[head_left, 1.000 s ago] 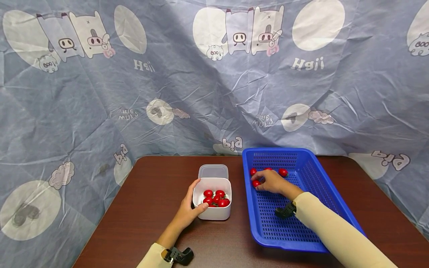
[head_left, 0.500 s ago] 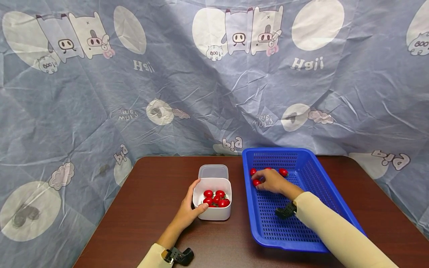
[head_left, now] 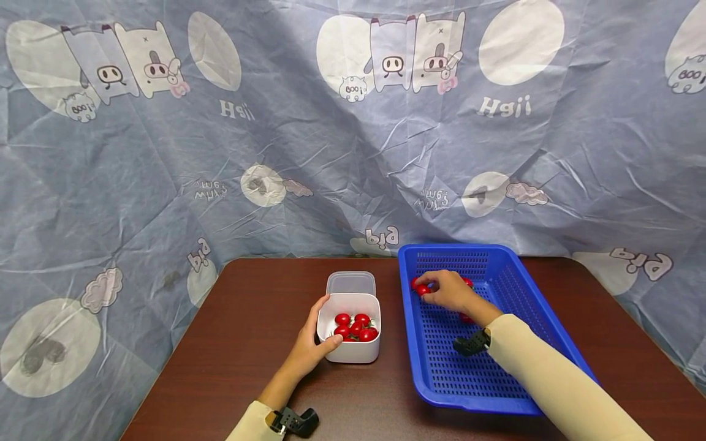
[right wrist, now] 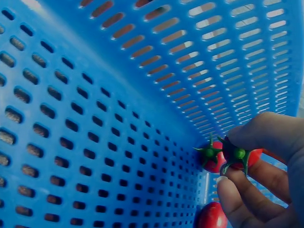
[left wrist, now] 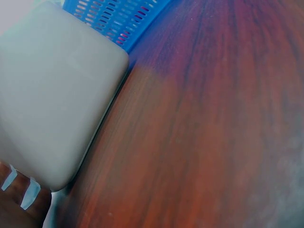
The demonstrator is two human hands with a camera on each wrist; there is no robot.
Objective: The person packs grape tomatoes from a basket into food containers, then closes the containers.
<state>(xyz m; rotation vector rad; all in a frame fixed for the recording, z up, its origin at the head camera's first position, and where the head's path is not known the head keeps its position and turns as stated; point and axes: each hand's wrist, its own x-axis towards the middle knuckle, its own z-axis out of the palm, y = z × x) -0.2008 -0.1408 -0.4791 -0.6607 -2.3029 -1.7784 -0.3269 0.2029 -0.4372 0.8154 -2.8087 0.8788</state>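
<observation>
My right hand (head_left: 451, 293) reaches inside the blue basket (head_left: 410, 361) and pinches a red cherry tomato (right wrist: 240, 153) with a green stem between thumb and fingers. Close behind that one, a second cherry tomato (right wrist: 214, 159) lies against the basket wall. A third tomato (right wrist: 212, 217) sits below the fingers in the right wrist view. My left hand (head_left: 305, 349) grips the white container (head_left: 353, 352) at its left side, the thumb over the front rim. Several cherry tomatoes (head_left: 367, 334) lie in it. The left wrist view shows mostly the container's outer wall.
Behind the container lies a translucent lid (head_left: 350, 282). More tomatoes are in the basket, one near the back (head_left: 467, 282) and one under my right wrist (head_left: 466, 318). Brown tabletop (head_left: 248, 318) surrounds both vessels, and a printed grey-blue cloth (head_left: 331, 184) hangs behind.
My right hand has shifted slightly toward the back of the basket, the tomato between its fingers. A tomato now shows under the right wrist. The left hand and container stay still.
</observation>
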